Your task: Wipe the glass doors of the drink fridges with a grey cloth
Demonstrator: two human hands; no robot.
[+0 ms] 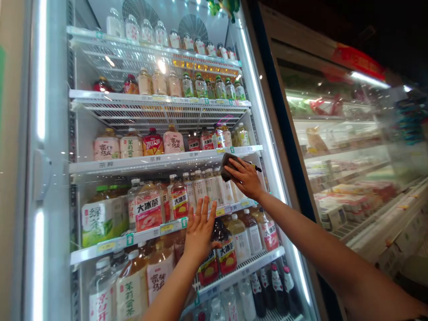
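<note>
My right hand [245, 177] holds a dark grey, block-like pad [228, 166] up at the front of the drinks cooler, at the level of the middle shelf edge. A small black and yellow piece sticks out past this hand; I cannot make out what it is. Lower and to the left, my left hand [199, 229] is spread flat with its fingers apart, seemingly resting on the cooler's glass door. Behind it stand bottled teas, among them a bottle with a red and yellow label [179, 200] and a pink-labelled pack [149, 209].
Several shelves of bottles fill the cooler, with a white shelf edge [150, 159] across the middle. A recessed handle [42, 174] lies on the left frame, and bright light strips run down both sides. To the right is an open chilled display case [341, 151] with packaged food.
</note>
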